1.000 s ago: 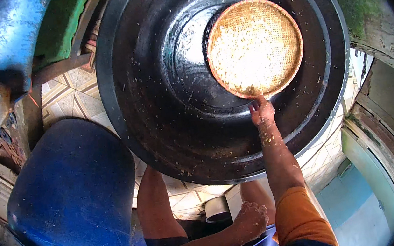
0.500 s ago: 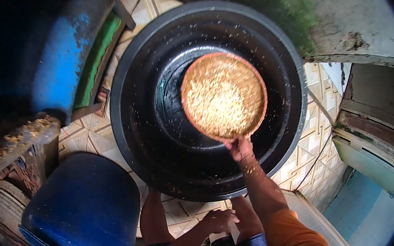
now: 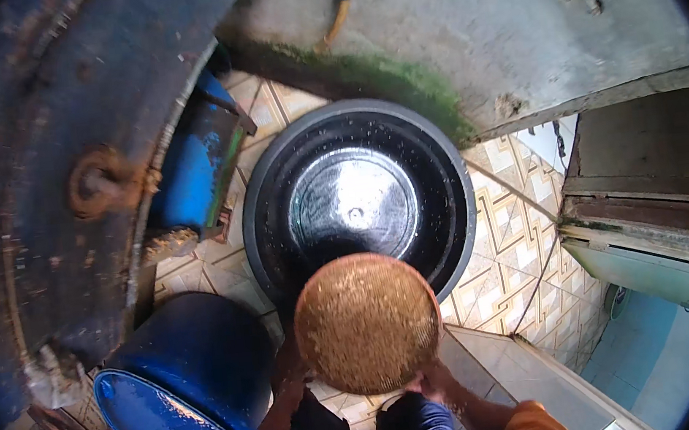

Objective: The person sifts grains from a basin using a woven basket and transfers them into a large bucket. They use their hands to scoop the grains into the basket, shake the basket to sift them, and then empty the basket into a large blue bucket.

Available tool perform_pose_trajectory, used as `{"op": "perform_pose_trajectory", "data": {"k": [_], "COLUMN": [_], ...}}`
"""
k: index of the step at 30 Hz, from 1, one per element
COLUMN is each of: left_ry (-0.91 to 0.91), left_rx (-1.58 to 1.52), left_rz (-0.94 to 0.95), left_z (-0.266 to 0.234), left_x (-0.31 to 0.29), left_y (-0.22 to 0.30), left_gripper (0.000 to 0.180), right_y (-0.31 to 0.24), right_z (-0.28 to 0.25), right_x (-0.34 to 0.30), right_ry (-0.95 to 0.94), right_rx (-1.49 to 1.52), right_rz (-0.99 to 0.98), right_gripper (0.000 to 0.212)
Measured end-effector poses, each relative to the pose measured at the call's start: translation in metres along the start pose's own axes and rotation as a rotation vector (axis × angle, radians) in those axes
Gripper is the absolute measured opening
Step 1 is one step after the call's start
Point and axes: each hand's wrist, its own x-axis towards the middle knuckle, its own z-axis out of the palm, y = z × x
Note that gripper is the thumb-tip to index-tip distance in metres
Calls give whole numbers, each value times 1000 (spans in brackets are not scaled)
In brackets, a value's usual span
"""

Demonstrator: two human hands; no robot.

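A round, shallow woven basket [image 3: 366, 327] with an orange-red rim is in front of my body, over the near edge of a large black tub [image 3: 453, 270]. Small yellowish kernels are spread across it, blurred by motion; I cannot tell their kind. My right hand [image 3: 434, 381] grips the rim at the lower right. On the opposite side my left hand [image 3: 291, 364], in shadow, holds the rim at the lower left, its fingers partly hidden. The tub's shiny bottom shows beyond the basket, with a few pale kernels stuck to its walls.
A blue drum [image 3: 199, 359] lies tilted at my near left. Farther left stand a large rusty metal vessel [image 3: 41, 164] and another blue container [image 3: 195, 168]. A mossy concrete wall [image 3: 495, 45] bounds the far side. Patterned tiles [image 3: 504, 235] surround the tub.
The basket has come toward my body, from over the tub's middle to its near edge. My left hand has risen from near my legs to its rim. The view has shifted too.
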Motion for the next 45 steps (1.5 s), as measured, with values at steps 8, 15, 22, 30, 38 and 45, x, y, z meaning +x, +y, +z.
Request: {"op": "perform_pose_trajectory", "data": {"k": [8,15,22,30,38,45], "left_ry": [-176,-86,150,387,300,345], "left_rx": [-461,-609,245,659,564,604], "left_rz": [106,231,1039,579,73,-110], "left_z": [-4,1,-65,-122,-125,-135], "left_x": [-108,-115,-91,-87,-99,-112], "left_y": [81,74,5,-41,-53,-90], "left_gripper": [63,60,25,16,32,44], "right_y": [-18,-36,-42,-150,-225,-88], "right_z": [21,-23,55,-36,-7,-11], "right_x": [-117,-36,32,288,396,426], "right_ry": [-50,-101,-216,549,678,351], "right_rx": [-56,-600,-424,-1859,-1792,-2061], "right_rz": [-13,-66,82,-1102,-834,-763], "right_gripper": [37,34,38,33,61,61]}}
